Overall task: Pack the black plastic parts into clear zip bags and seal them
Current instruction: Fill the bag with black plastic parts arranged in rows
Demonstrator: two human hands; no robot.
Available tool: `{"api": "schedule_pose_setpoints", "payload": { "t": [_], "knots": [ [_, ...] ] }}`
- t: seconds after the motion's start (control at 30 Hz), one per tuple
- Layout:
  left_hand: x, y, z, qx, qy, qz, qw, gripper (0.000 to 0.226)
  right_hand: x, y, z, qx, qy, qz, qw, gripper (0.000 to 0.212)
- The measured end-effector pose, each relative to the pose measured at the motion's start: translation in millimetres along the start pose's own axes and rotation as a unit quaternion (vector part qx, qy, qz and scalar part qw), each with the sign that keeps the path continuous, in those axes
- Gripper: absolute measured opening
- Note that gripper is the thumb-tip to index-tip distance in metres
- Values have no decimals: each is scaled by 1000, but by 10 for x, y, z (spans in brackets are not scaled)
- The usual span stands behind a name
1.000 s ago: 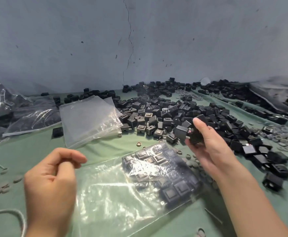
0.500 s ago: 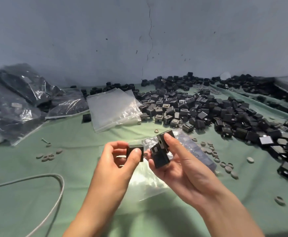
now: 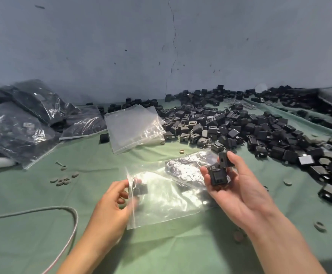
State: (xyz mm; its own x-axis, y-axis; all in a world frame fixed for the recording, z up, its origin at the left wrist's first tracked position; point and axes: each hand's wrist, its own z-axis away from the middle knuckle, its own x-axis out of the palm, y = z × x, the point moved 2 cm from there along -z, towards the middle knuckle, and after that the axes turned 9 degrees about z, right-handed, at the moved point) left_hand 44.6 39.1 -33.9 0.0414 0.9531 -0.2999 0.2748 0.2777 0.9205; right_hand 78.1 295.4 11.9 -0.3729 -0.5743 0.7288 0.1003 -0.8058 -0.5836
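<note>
Fingers [image 3: 120, 185] of the left hand [image 3: 111, 204] pinch a black plastic part [image 3: 140, 188] at the mouth of a clear zip bag [image 3: 167, 200], which lies on the green cloth [image 3: 161, 252] with a few parts at its far end. The right hand [image 3: 240, 192], palm up just beside the bag, grips several black parts [image 3: 218, 176] between thumb and fingers. The loose pile [image 3: 240, 127] lies beyond, near the wall [image 3: 161, 46].

Heaped black parts [image 3: 240, 127], clear bag [image 3: 167, 200] partly filled
</note>
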Motion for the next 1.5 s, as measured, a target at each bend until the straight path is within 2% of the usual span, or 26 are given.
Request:
{"api": "schedule_pose_setpoints", "payload": {
  "t": [0.13,0.27,0.4,0.5,0.6,0.7,0.8,0.93,1.03,1.1,1.2,1.27,1.3,1.37,1.43,1.47,1.5],
  "knots": [
    [92,-5,4,38,-104,-76,991,24,-19,-20,8,-8,11,6,1000,56],
    [64,-64,-70,-22,-118,-104,987,29,-30,-53,-17,-17,17,3,1000,57],
    [87,-28,-187,21,-153,-234,960,26,-25,-76,-53,-21,22,3,1000,43],
    [121,-21,-248,-11,-173,-195,965,48,-30,-85,-89,-20,25,10,999,38],
    [232,-34,-308,-33,-207,-172,962,48,-36,-110,-131,-25,28,16,999,39],
    [317,3,-355,-4,-234,-183,955,46,-40,-138,-172,-28,27,14,999,42],
    [364,-9,-397,-2,-257,-144,956,58,-25,-158,-228,-32,26,17,999,51],
    [434,53,-412,-10,-266,-108,958,34,-1,-193,-315,-36,27,18,999,58],
    [409,83,-411,6,-268,-82,960,42,-4,-239,-381,-36,27,16,999,44],
    [442,109,-407,19,-260,-87,962,32,-8,-276,-423,-37,25,15,999,40],
    [531,109,-379,17,-217,-39,975,22,-8,-330,-481,-43,26,10,999,47],
    [582,115,-366,6,-207,-63,976,4,-7,-356,-518,-46,28,11,999,54],
    [583,81,-381,-33,-204,-47,977,9,-9,-367,-534,-45,28,12,999,55],
    [595,37,-410,-96,-208,-8,973,42,-16,-388,-562,-45,25,14,999,56],
    [624,9,-439,-106,-209,-51,971,75,-26,-412,-585,-46,23,17,999,56],
    [644,44,-448,-113,-214,-54,969,75,-27,-423,-594,-47,23,17,998,56],
    [672,57,-456,-108,-223,-49,968,62,-26,-435,-601,-48,23,17,998,57]
  ]
}}
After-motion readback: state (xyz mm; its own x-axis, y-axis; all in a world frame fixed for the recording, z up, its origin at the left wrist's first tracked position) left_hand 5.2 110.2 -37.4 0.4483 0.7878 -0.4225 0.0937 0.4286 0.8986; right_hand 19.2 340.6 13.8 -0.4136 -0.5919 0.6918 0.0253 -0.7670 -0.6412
